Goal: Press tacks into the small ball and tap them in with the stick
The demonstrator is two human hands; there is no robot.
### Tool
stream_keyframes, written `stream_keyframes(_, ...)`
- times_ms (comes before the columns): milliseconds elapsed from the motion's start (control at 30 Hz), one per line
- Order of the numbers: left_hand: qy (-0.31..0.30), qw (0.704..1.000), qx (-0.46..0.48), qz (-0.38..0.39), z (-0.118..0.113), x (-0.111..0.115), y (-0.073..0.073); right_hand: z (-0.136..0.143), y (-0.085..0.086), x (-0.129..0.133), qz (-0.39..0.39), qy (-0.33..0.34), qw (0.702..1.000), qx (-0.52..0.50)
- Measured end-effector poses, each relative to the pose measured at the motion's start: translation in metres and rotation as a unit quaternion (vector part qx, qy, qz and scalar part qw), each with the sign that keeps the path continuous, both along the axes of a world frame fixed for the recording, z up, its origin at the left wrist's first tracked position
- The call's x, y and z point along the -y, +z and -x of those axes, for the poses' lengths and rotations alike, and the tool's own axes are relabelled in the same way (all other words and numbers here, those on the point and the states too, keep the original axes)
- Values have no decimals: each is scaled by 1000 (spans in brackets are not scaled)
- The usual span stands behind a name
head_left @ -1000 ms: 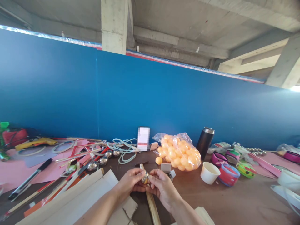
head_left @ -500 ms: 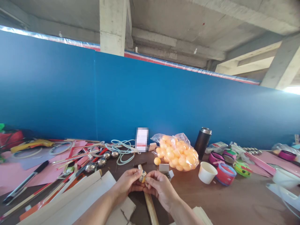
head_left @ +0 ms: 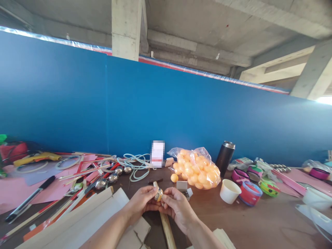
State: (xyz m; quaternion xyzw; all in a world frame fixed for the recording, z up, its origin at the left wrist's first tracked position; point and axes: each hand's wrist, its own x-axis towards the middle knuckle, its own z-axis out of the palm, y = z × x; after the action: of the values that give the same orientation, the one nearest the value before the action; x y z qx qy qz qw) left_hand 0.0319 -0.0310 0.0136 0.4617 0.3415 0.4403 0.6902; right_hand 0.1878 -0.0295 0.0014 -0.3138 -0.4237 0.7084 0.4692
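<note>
My left hand and my right hand meet close together above the table, fingers pinched. Between them is a small shiny silver jingle bell with some yellow on its lower side. The left thumb presses its left side, and the right thumb and fingertips close on its right edge; whatever else sits in the right fingers is too small to make out. Beneath the hands passes the wooden handle of a hammer, its dark head lying just beyond them. Beside the right hand is a small open box with tiny metal pieces.
Behind stands a bag of orange balls, with a loose ball beside it. A black bottle, white cup and colourful wristbands are to the right. Cardboard, silver bells, sticks and a marker lie left.
The view has shifted very slightly. Both hands keep nearly the same pinched hold on the bell.
</note>
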Motion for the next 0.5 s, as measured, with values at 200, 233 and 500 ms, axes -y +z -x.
stream_keyframes(200, -1, 1000, 4, -6, -1, -1, -1, 2, 2, 1, 3, -13, 1000, 9)
stream_keyframes(233, -1, 1000, 3, -7, -1, -1, -1, 2, 3, 1, 3, -17, 1000, 10)
stream_keyframes(500, 9, 1000, -8, -14, -1, -3, -2, 8, 6, 2, 4, -39, 998, 41)
